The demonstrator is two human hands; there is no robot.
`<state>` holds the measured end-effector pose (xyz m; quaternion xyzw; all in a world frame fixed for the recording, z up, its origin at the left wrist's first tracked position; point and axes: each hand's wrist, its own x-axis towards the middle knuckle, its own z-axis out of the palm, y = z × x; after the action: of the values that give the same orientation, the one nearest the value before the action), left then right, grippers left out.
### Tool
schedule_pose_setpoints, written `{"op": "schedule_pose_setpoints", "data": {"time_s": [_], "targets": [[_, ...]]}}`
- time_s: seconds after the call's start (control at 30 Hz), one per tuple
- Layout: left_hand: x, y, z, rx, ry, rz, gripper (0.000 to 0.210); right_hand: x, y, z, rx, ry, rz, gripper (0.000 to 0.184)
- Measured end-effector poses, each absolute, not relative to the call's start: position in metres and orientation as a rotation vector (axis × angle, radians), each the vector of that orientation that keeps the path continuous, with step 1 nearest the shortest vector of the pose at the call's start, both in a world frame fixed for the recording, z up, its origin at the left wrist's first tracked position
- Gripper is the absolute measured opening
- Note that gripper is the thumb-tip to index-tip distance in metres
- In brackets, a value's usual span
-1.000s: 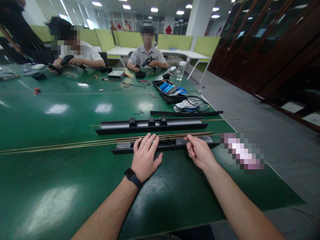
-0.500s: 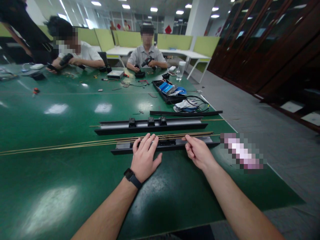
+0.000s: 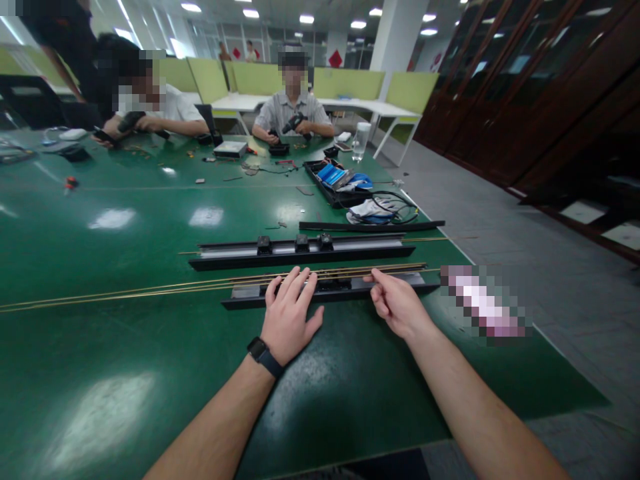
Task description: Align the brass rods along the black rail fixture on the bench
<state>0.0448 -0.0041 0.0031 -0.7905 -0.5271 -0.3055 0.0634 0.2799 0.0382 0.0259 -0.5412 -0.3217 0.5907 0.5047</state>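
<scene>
The left hand (image 3: 290,317) lies open, palm down with fingers spread, its fingertips on the thin brass-coloured rods (image 3: 345,271). To its right, the right hand (image 3: 400,303) appears to pinch the rods between thumb and forefinger, the other fingers curled. The rods run along the near black rail (image 3: 345,295) and reach well out to the left over the green surface (image 3: 150,367). Just beyond lies the far black rail (image 3: 300,255), with a black strip (image 3: 373,227) farther still.

Hardly anything has changed in the last second: hands, rods and rails keep their places (only the standing person (image 3: 70,47) at the far left has shifted rightward). That suggests the rods are being steadied or aligned rather than carried.
</scene>
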Motion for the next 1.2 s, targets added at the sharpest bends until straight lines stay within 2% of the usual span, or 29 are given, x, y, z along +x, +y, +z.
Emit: {"op": "schedule_pose_setpoints", "data": {"time_s": [1.2], "targets": [[0.044,-0.003,0.0,-2.381,-1.567,-0.935,0.057,0.295,0.045,0.02,-1.269,-0.689,1.372,0.028]]}}
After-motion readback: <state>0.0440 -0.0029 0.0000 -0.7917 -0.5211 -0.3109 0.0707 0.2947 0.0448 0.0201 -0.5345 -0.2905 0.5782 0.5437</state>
